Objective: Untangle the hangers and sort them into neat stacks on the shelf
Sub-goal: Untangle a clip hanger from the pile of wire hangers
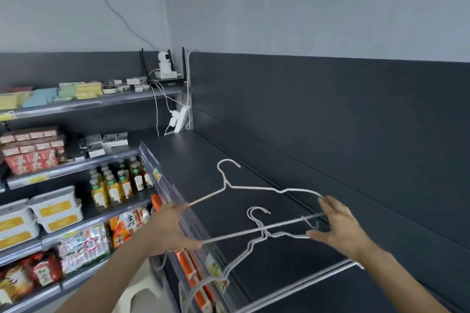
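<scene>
A white wire hanger (250, 187) is held level above the dark shelf (203, 160), hook pointing to the back left. My left hand (173, 230) grips its left corner between thumb and fingers. My right hand (338, 227) grips its right corner, thumb under the bottom bar and fingers over the shoulder. Beneath it, a small pile of two or three white hangers (256, 239) lies on the shelf with hooks stacked together, their lower ends hanging over the front edge.
The shelf has a clear plastic front rail (178, 211) with price tags. To the left stand shelves of drink bottles (119, 183), tubs and snack packs. A camera and router (166, 68) with a power strip and cables sit in the back corner.
</scene>
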{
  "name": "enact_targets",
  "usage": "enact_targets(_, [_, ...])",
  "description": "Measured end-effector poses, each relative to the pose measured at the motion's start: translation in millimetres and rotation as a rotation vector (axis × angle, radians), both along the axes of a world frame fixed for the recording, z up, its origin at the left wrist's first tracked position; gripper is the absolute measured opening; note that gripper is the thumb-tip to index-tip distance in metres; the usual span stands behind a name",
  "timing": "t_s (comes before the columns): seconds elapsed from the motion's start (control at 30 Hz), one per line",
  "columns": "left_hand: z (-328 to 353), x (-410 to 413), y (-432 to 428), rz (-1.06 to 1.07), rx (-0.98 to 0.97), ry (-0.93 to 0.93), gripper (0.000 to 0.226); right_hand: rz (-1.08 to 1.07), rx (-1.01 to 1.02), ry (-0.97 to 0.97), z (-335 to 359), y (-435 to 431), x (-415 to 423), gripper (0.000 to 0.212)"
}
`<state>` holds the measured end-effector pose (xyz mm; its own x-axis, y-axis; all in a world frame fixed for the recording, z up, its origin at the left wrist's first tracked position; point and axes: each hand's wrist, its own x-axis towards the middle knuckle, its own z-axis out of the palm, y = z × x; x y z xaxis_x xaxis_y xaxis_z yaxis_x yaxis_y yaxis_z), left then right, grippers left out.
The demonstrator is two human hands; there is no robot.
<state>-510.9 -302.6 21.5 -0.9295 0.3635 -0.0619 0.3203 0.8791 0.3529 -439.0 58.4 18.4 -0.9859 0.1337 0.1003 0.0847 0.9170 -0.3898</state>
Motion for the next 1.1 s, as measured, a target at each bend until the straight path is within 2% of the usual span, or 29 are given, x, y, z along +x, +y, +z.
enact_targets(0.1, [-6.6, -41.8, -11.6, 0.107, 0.134, -0.041, 0.099, -0.078, -0.058, 0.016, -10.6, -6.2, -17.3, 0.081])
enact_targets(0.13, [-10.6, -55.5, -13.3, 0.150, 0.131, -0.050, 0.094, -0.095, -0.076, 0.010, -14.7, -7.6, -21.0, 0.077])
enact_targets(0.2, [-20.9, -79.5, -11.6, 0.231, 0.047, -0.056, 0.096, -0.122, -0.095, -0.011, -22.1, -9.1, -26.9, 0.070])
enact_targets(0.3, [-39.4, -104.6, -2.4, 0.282, -0.063, -0.034, 0.076, -0.156, -0.103, -0.036, -29.9, -11.9, -33.1, 0.060])
enact_targets(0.6, [-66.9, -129.5, 9.4, 0.287, -0.065, -0.168, 0.083, -0.232, -0.123, -0.067, -40.9, -19.9, -34.7, 0.053])
enact_targets(0.7, [-65.7, -132.3, 19.3, 0.226, -0.138, -0.106, 0.088, -0.261, -0.144, -0.073, -41.0, -21.3, -27.7, 0.052])
enact_targets(0.83, [-49.4, -114.5, 62.0, 0.066, -0.125, 0.087, 0.064, -0.292, -0.144, -0.052, -41.3, -19.9, -9.7, 0.050])
enact_targets(1.0, [-37.2, -63.6, 128.1, -0.176, 0.005, 0.082, 0.046, -0.319, -0.101, -0.028, -35.0, -10.6, 33.3, 0.046])
enact_targets(1.1, [-36.7, -31.2, 162.9, -0.310, 0.068, 0.050, 0.045, -0.343, -0.041, -0.025, -32.6, 1.1, 66.3, 0.047])
